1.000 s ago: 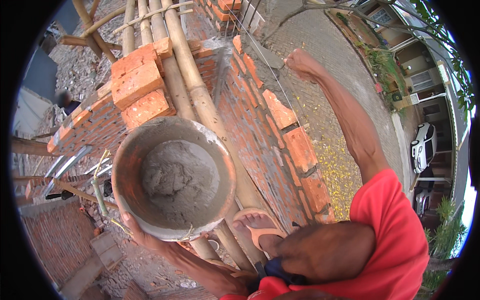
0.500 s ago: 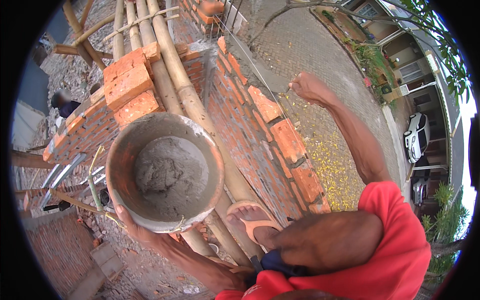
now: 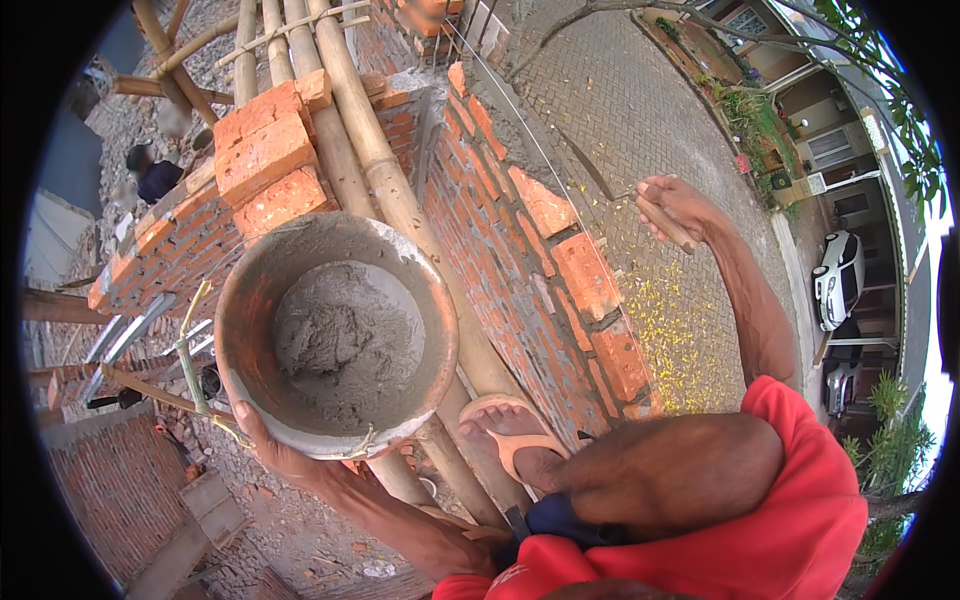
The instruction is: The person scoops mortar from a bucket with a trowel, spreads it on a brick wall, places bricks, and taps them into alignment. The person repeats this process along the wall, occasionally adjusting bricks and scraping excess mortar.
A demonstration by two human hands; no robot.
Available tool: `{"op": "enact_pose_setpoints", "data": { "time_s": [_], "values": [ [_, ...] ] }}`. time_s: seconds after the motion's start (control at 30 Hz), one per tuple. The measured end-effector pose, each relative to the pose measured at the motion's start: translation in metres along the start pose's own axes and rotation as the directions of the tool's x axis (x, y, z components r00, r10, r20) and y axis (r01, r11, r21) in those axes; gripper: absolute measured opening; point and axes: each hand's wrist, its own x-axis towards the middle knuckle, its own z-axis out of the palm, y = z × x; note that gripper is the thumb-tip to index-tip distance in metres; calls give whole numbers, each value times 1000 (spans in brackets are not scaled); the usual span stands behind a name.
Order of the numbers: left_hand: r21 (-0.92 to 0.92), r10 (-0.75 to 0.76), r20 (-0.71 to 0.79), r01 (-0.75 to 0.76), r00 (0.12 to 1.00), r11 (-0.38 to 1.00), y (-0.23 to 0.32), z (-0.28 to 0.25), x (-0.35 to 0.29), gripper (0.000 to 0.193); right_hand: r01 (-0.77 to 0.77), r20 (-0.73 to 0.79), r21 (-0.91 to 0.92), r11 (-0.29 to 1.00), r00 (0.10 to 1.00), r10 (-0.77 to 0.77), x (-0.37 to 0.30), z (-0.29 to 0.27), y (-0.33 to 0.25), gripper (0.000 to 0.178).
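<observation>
With the left hand [image 3: 290,458], gripping the mortar bowl [image 3: 249,345] low on its left side, above bamboo poles [image 3: 390,185], near stacked bricks [image 3: 262,145]; with the right hand [image 3: 684,208], clasping the trowel [image 3: 662,218] by its handle, beyond the brick wall [image 3: 490,225].

Two hands are seen: one left hand [image 3: 272,445] at lower left, one right hand [image 3: 685,208] right of centre. One bowl [image 3: 252,345], one trowel [image 3: 662,218] and one string [image 3: 519,118] are counted, with one sandal [image 3: 525,442] below centre, two cars [image 3: 838,282] at right and four lengthwise bamboo poles [image 3: 378,165] at upper left.
</observation>
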Motion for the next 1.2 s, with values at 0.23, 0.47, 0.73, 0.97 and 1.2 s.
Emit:
{"op": "enact_pose_setpoints", "data": {
  "time_s": [0.23, 0.47, 0.73, 0.97, 1.2],
  "values": [
    [23, -13, -106, 16, 994, 1000, -8, -12, 2, 58, -135, 182, -85, 987, 972, 149, 69, 23, 5, 28],
    [90, 2, -115, 9, 993, 996, -10, -20, 6, 60, 101, 101, -157, 982, 991, -86, 188, 52, -109, 27],
    [76, -2, -134, 13, 991, 997, -9, -12, 7, 61, 293, 188, -505, 812, 955, -227, 213, 61, -144, 37],
    [51, -45, -188, 55, 981, 997, -7, -12, 3, 62, 316, 244, -726, 611, 949, -200, 91, 27, -57, 52],
    [30, 3, 5, -3, 1000, 1000, -4, -8, 3, 67, 299, 25, -613, 731, 932, -361, -38, 26, -15, 40]
  ]
}}
